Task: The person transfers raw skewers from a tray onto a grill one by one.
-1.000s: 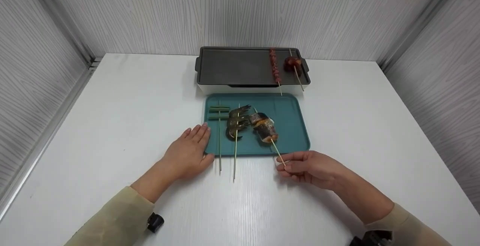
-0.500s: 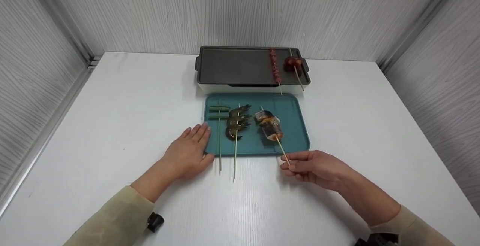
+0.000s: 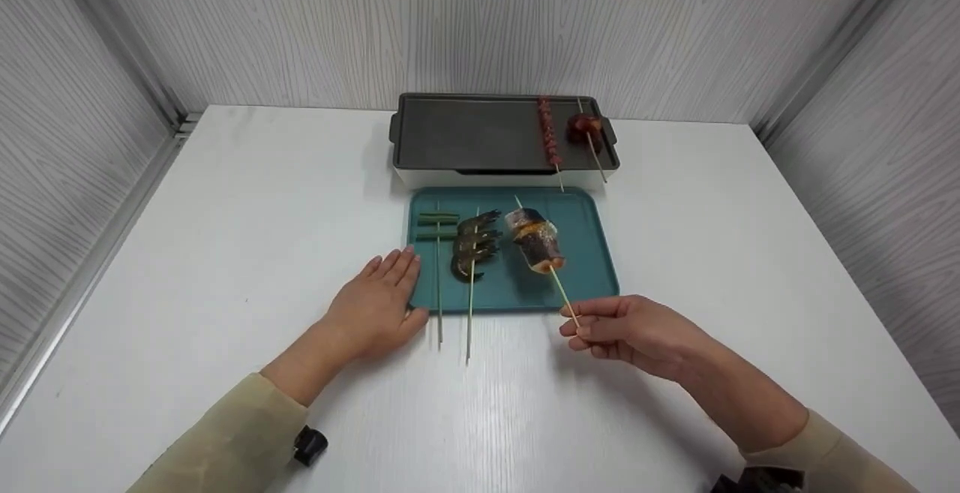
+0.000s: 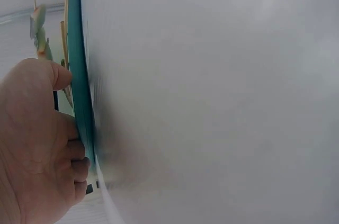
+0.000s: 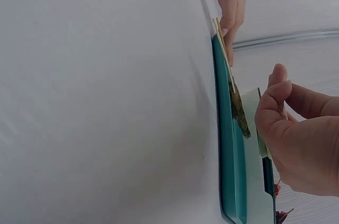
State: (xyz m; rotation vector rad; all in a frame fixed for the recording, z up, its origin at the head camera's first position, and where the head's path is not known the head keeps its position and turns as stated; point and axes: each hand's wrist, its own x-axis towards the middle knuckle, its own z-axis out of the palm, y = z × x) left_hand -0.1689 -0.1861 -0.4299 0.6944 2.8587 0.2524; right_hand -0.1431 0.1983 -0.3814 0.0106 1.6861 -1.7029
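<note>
My right hand (image 3: 637,335) pinches the bare lower stick of a fish skewer (image 3: 538,244), chunks with dark silvery skin and orange between them. The left wrist view shows this skewer (image 4: 39,30) apart from the teal tray (image 4: 79,49); in the head view its shadow falls on the tray (image 3: 585,283). In the right wrist view the hand (image 5: 302,134) hides most of it. With straight fingers, my left hand (image 3: 379,309) rests along the tray's left edge. Beside it on the tray lie a green vegetable skewer (image 3: 438,235) and a shrimp skewer (image 3: 474,245), their sticks overhanging the front rim.
Behind the tray stands a grill (image 3: 472,133) with a dark flat plate and white base. On its right side lie a red skewer of small pieces (image 3: 550,133) and a skewer with a dark red glazed chunk (image 3: 586,129). Patterned panels enclose the white table (image 3: 285,178).
The fish skewer has moved right and then a little away from me, with my right hand still pinching its stick. My left hand and the other skewers have stayed put.
</note>
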